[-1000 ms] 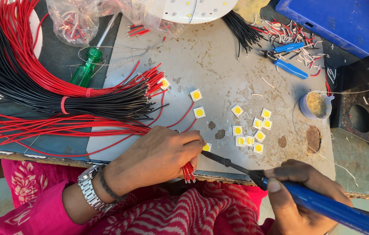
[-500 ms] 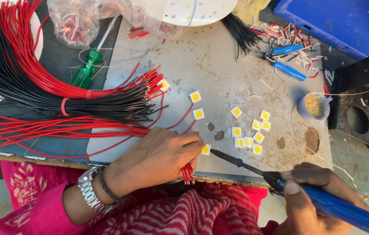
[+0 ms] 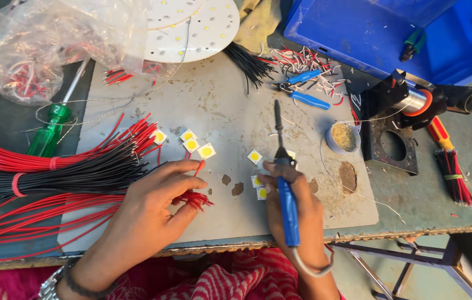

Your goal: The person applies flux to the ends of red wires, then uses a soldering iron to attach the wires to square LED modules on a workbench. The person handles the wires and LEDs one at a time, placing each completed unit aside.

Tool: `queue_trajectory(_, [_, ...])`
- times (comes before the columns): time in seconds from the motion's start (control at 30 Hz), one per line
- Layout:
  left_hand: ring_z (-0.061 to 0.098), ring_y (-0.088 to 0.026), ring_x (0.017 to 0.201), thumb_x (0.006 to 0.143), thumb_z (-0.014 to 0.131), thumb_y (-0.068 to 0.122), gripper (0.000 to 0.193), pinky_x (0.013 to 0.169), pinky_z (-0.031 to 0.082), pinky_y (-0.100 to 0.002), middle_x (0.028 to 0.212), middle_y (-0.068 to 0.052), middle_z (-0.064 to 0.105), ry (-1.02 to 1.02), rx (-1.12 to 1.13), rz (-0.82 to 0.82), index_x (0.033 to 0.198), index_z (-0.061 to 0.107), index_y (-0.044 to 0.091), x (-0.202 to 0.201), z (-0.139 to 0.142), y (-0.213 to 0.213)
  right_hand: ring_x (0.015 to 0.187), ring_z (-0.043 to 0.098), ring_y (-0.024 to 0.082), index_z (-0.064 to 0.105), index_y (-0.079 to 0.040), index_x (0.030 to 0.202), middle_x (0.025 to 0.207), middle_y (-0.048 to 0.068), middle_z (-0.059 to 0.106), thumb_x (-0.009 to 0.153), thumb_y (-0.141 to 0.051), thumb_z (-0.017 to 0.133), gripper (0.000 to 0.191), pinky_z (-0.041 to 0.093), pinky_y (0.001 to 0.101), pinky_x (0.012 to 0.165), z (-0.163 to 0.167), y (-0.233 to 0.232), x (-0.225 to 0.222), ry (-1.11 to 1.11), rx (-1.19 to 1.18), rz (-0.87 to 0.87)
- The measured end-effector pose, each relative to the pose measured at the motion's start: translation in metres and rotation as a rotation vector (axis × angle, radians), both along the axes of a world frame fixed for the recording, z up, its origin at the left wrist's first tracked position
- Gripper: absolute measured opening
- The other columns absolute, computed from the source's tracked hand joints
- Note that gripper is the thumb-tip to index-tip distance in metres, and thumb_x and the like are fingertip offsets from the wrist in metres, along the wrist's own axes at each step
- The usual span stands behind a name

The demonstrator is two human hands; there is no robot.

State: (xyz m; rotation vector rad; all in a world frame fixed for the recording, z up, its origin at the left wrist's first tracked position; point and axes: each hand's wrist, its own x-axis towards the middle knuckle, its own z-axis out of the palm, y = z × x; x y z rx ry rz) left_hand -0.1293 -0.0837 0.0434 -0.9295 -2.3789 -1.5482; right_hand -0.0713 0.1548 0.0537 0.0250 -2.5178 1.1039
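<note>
Two hands work with wires and a soldering iron on the table.

The left hand [image 3: 147, 214] pinches red wires [image 3: 191, 197]; the right hand [image 3: 294, 208] grips the blue soldering iron [image 3: 286, 194], tip up, above small yellow chips [image 3: 255, 157] on the grey table [image 3: 225, 111].

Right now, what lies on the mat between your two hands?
In the head view, between the left hand and right hand: two brown scorch marks and bare mat.
</note>
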Motion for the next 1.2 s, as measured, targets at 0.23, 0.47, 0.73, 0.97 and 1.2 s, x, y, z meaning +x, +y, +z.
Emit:
queue_trajectory(0.23, [0.077,-0.025,0.102,0.084,0.074,0.006,0.017,0.08,0.062,-0.033,0.126,-0.013,0.072,-0.11,0.056,-0.01,0.101,0.074,0.001,0.0,-0.002,-0.004,0.116,0.076,0.026,0.047,-0.008,0.125,0.131,0.017,0.071,0.087,0.008,0.07,0.047,0.061,0.0338,0.091,-0.006,-0.005,0.004,0.053,0.012,0.224])
queue_trajectory(0.47, [0.074,-0.021,0.089,0.085,0.074,0.006,0.023,0.076,0.057,-0.03,0.111,-0.012,0.072,-0.033,0.055,-0.075,0.107,0.077,0.002,0.0,0.005,-0.006,0.097,0.075,0.022,0.05,-0.011,0.122,0.125,0.013,0.073,0.08,-0.002,0.082,0.053,0.059,0.0341,0.087,-0.009,-0.007,0.003,0.057,0.117,0.227])
queue_trajectory(0.73, [0.078,-0.017,0.078,0.088,0.076,0.012,0.014,0.069,0.06,-0.029,0.088,-0.006,0.077,-0.269,0.087,-0.244,0.098,0.071,0.004,0.0,0.005,-0.005,0.114,0.071,0.03,0.047,-0.012,0.123,0.126,0.011,0.073,0.079,0.004,0.077,0.055,0.04,0.0433,0.112,-0.004,-0.011,0.003,0.166,0.216,0.315])
queue_trajectory(0.97, [0.073,-0.024,0.076,0.087,0.071,0.01,0.014,0.063,0.055,-0.034,0.088,-0.007,0.074,-0.115,-0.034,-0.221,0.101,0.073,0.005,0.001,0.007,-0.002,0.105,0.073,0.022,0.048,-0.012,0.121,0.13,0.012,0.071,0.08,0.001,0.078,0.053,0.05,0.0381,0.101,-0.006,-0.014,0.003,0.092,0.113,0.302])
queue_trajectory(1.2, [0.067,-0.024,0.064,0.079,0.071,0.009,0.018,0.056,0.053,-0.034,0.092,-0.008,0.067,-0.202,-0.074,-0.218,0.095,0.069,0.0,0.002,0.01,-0.002,0.107,0.076,0.02,0.045,-0.013,0.124,0.136,0.012,0.069,0.087,0.002,0.075,0.05,0.059,0.0334,0.093,-0.008,-0.014,0.006,0.024,0.013,0.291])
